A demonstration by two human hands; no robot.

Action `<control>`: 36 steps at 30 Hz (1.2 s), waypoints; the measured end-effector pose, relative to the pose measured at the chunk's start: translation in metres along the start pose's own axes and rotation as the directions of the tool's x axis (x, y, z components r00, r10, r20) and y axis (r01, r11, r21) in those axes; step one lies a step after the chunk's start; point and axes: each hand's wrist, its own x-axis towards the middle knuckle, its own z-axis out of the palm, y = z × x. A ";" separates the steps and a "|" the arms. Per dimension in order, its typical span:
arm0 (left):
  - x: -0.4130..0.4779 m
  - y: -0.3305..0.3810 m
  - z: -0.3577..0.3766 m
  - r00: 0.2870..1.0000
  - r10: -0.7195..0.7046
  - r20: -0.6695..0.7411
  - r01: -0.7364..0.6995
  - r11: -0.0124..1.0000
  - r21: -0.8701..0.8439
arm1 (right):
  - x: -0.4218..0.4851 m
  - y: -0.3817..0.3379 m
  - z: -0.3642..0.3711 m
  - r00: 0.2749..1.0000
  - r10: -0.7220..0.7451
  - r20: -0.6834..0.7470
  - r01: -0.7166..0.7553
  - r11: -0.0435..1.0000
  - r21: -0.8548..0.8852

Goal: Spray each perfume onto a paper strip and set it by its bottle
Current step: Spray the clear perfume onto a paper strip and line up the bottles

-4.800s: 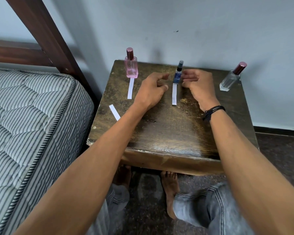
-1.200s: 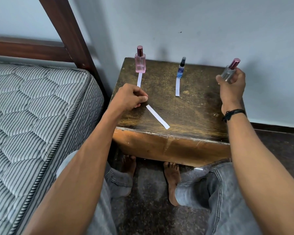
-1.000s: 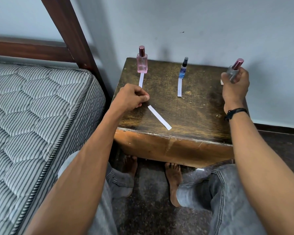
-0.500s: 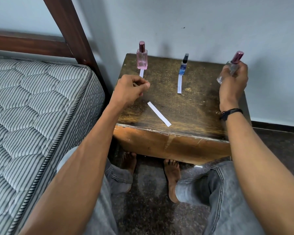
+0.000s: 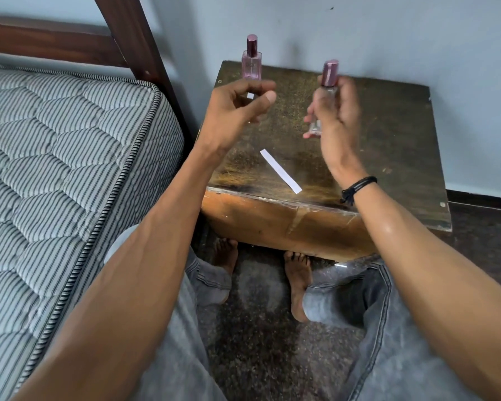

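Observation:
A clear perfume bottle (image 5: 329,82) with a maroon cap is upright in my right hand (image 5: 337,117), held above the middle of the dark wooden table (image 5: 394,134). My left hand (image 5: 235,111) hovers beside it, fingers curled and apart, holding nothing. A loose white paper strip (image 5: 281,171) lies diagonally near the table's front edge, below both hands. A pink bottle (image 5: 252,63) stands at the back left; a bit of its strip (image 5: 250,95) shows between my left fingers. The small blue bottle and its strip are hidden behind my right hand.
A striped mattress (image 5: 70,157) and a dark bedpost (image 5: 136,39) border the table's left side. A pale wall (image 5: 388,33) runs right behind the table. My knees and bare feet (image 5: 297,285) are under its front edge.
My right hand has carried the clear bottle from the back right corner to above the table's middle. My left hand let go of the loose strip and rose; the strip stayed put.

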 end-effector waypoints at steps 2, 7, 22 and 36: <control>-0.001 0.002 0.003 0.999 0.026 0.033 -0.025 0.999 -0.028 | -0.007 -0.002 0.010 0.993 0.008 0.119 -0.001 0.998 -0.060; -0.004 0.003 0.008 0.990 0.106 0.092 -0.107 0.994 0.000 | -0.017 0.000 0.026 0.961 0.048 0.274 -0.016 0.993 -0.121; 0.009 0.007 -0.035 0.998 0.052 -0.039 -0.051 0.998 0.046 | 0.003 0.003 -0.001 0.922 0.167 0.349 -0.016 0.918 -0.397; 0.010 -0.006 -0.049 0.918 -0.263 0.296 -0.039 0.683 0.729 | 0.010 0.000 -0.015 0.926 0.178 0.333 -0.162 0.984 -0.074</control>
